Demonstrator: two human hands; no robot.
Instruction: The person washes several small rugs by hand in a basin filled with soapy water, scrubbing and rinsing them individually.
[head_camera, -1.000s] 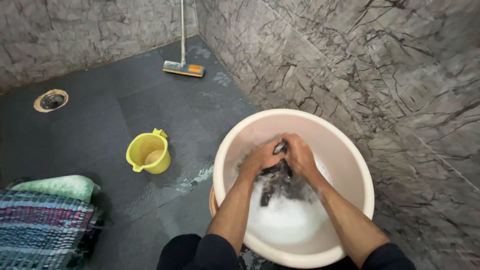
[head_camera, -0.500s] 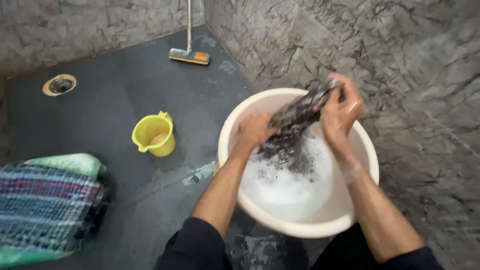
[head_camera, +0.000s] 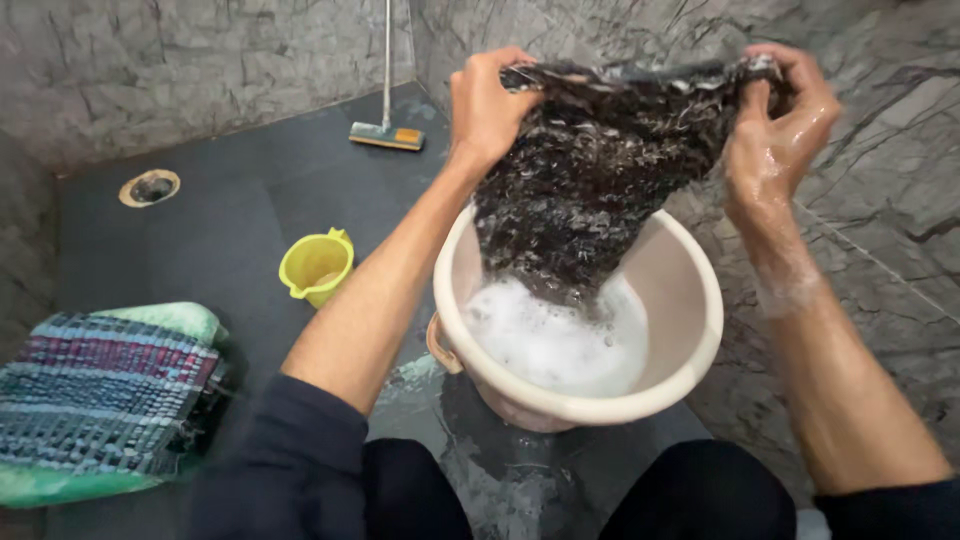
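Note:
A wet dark cloth (head_camera: 600, 180), flecked with suds, is stretched out between my hands above a cream plastic basin (head_camera: 690, 340). My left hand (head_camera: 490, 100) grips its left top corner and my right hand (head_camera: 780, 120) grips the right top corner. The cloth's lower end hangs down into white foamy water (head_camera: 550, 345) inside the basin. The basin stands on the dark wet floor between my knees, close to the marbled grey wall.
A small yellow mug-shaped dipper (head_camera: 315, 265) stands on the floor left of the basin. A striped folded mat over something green (head_camera: 100, 390) lies at the left. A floor wiper (head_camera: 388, 132) leans in the far corner, and a round floor drain (head_camera: 150, 186) sits at the back left.
Both hands have lifted the cloth out of the suds and spread it wide above the basin; earlier they were rubbing it bunched together down in the water.

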